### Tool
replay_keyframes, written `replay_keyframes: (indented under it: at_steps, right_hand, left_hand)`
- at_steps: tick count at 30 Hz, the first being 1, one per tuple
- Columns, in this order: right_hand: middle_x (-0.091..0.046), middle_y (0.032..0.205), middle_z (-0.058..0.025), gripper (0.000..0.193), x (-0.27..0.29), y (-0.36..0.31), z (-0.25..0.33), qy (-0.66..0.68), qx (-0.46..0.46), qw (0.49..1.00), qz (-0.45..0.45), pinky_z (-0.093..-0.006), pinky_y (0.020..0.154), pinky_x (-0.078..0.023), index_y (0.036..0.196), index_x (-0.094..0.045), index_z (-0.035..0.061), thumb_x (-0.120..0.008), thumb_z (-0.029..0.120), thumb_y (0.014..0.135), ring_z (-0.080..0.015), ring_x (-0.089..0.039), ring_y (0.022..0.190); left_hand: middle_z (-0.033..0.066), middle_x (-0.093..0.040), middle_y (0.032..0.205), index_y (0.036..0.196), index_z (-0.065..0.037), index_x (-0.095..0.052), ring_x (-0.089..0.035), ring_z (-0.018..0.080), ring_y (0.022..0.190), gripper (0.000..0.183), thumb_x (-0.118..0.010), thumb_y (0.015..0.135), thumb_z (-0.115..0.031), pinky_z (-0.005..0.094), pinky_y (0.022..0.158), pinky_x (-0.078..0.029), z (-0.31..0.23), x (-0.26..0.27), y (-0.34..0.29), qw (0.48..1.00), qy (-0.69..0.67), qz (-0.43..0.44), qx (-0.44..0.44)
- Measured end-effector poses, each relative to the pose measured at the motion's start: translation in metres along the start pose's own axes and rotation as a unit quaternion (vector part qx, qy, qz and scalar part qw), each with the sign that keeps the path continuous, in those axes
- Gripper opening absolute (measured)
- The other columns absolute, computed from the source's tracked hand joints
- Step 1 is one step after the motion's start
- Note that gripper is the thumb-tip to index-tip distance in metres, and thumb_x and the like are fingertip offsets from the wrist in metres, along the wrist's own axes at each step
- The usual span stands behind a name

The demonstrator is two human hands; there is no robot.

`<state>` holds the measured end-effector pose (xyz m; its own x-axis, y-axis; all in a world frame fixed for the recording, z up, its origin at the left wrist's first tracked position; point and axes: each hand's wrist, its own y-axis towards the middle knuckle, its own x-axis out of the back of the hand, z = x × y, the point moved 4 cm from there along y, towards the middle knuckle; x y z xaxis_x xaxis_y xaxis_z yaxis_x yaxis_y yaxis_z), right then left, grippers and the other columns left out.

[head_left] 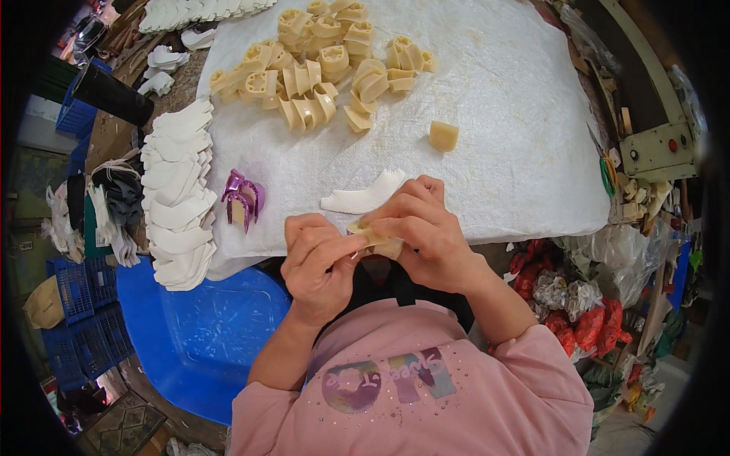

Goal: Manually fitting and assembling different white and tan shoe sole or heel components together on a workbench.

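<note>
Between my two hands, over the near edge of the table, is a beige molded piece that looks like a shoe heel (389,248). My left hand (315,258) pinches its left end, with the fingers curled. From the right, my right hand (426,235) grips it, partly covering it. Just beyond my fingers lies a curved white strip (365,194) with a jagged end. Left of it stand shiny purple heels (242,199), close together. One loose beige heel (443,136) lies farther off, and a heap of beige heels (312,68) covers the far part of the white sheet.
A long overlapping row of white cut pieces (179,190) lines the table's left side. Below it sits a blue tub (205,342). Scissors (608,171) lie at the right edge, near a machine with red buttons (658,148). Red bags (585,330) lie lower right.
</note>
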<state>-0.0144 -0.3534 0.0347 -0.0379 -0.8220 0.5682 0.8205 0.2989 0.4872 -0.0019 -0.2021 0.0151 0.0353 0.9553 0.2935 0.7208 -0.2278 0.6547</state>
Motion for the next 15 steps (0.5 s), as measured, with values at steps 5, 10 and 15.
replay_keyframes:
  at_steps: [5, 10, 15]
  right_hand:
    - [-0.059, 0.096, -0.0052, 0.028, 0.005, 0.006, 0.021, -0.051, -0.007, 0.997, -0.052, -0.0403, 0.08, -0.037, 0.09, -0.058, 0.0082, -0.064, -0.004, 0.066, -0.0257, -0.05, 0.085]
    - [-0.062, 0.099, -0.0092, 0.018, -0.019, -0.031, -0.007, 0.249, -0.221, 0.941, -0.063, -0.0288, 0.071, -0.046, 0.099, -0.056, 0.0037, -0.063, 0.007, 0.082, -0.0194, -0.057, 0.082]
    - [-0.059, 0.106, -0.0106, 0.024, -0.038, -0.035, -0.015, 0.594, -0.341, 0.706, -0.18, -0.031, 0.084, -0.048, 0.108, -0.049, 0.0003, -0.05, 0.019, 0.094, -0.0169, -0.059, 0.094]
  left_hand:
    - [0.0035, -0.051, 0.072, 0.086, -0.009, -0.065, -0.047, 0.0214, 0.072, 0.03, -0.068, 0.063, 0.01, 0.0308, 0.066, -0.04, 0.015, 0.019, 0.001, 0.999, 0.042, -0.009, 0.013]
    - [0.0083, -0.053, 0.088, 0.083, -0.009, -0.061, -0.049, 0.0223, 0.082, 0.028, -0.068, 0.065, 0.011, 0.0332, 0.071, -0.042, 0.001, 0.021, 0.004, 0.995, -0.068, -0.058, 0.041]
    - [0.0129, -0.057, 0.094, 0.084, -0.003, -0.058, -0.057, 0.0291, 0.091, 0.023, -0.067, 0.068, 0.01, 0.0382, 0.079, -0.048, -0.007, 0.008, 0.001, 0.985, -0.17, -0.013, 0.036]
